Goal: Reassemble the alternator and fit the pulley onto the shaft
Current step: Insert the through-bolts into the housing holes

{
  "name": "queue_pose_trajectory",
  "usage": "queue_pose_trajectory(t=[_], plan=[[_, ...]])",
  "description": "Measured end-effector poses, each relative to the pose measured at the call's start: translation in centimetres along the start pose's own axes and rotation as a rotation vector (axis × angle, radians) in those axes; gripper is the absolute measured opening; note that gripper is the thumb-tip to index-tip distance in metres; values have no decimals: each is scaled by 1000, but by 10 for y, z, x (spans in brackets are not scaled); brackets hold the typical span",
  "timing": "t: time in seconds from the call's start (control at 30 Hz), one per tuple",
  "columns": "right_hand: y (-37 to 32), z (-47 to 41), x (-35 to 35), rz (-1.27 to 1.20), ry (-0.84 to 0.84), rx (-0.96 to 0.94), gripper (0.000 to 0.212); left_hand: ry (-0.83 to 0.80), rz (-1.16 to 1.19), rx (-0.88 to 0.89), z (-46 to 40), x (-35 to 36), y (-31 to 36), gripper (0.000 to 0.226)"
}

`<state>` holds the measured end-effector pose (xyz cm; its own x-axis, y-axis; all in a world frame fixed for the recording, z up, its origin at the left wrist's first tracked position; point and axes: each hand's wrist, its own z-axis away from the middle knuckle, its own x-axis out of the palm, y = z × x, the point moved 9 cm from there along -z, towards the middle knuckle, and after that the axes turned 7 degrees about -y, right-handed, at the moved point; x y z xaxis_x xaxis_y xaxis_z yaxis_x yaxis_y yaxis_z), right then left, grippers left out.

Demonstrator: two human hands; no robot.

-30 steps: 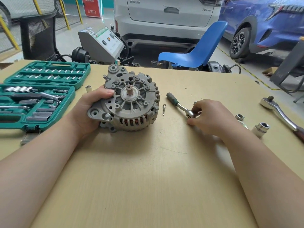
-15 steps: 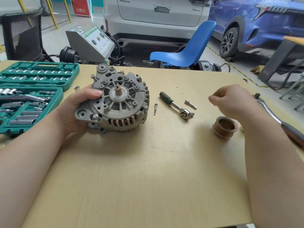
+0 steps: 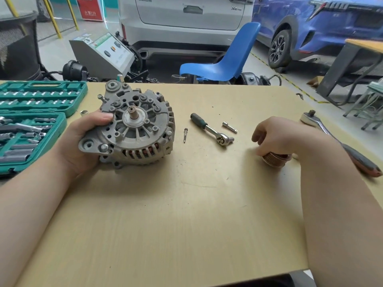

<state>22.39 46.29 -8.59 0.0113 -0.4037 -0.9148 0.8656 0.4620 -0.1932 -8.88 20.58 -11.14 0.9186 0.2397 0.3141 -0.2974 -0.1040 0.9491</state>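
- The left hand (image 3: 83, 146) held the alternator (image 3: 132, 127) at about 10 o'clock on the table (image 3: 186, 224), thumb curled over its housing rim, with the bare shaft (image 3: 132, 113) pointing up.
- The right hand (image 3: 277, 135) was at 3 o'clock, its fingers curled down over the top of the copper-coloured pulley (image 3: 273, 159), which stood on the table.
- A small ratchet (image 3: 211, 130) and a loose bolt (image 3: 185, 135) lay between both hands.
- A green socket case (image 3: 31, 121) lay at 9 o'clock.
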Motion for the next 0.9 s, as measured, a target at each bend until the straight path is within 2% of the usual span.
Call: queue_pose_trajectory(t=[0.1,0.2,0.3,0.37,0.53,0.63,0.73,0.8,0.9], plan=[[10,3,-26,-64,200,22,20,1,-9,10,1,1,0,52],[21,7,-44,-238,371,61,17,28,-7,13,1,-2,1,53],[15,2,-32,-193,274,33,3,30,-17,21,-1,-2,2,51],[13,0,-23,-149,184,44,12,34,-16,25,-1,-3,1,51],[16,3,-22,-138,143,87,27,22,-17,34,-1,-3,2,49],[-1,6,-7,-210,19,-18,41,11,-9,27,-2,-2,1,54],[-26,10,14,-118,-110,-118,52,8,-8,31,-1,-2,2,51],[-33,8,17,-97,-88,-148,42,-11,-17,27,-2,-1,1,52],[-33,4,9,-149,33,-173,26,-45,-34,43,-3,4,5,70]])
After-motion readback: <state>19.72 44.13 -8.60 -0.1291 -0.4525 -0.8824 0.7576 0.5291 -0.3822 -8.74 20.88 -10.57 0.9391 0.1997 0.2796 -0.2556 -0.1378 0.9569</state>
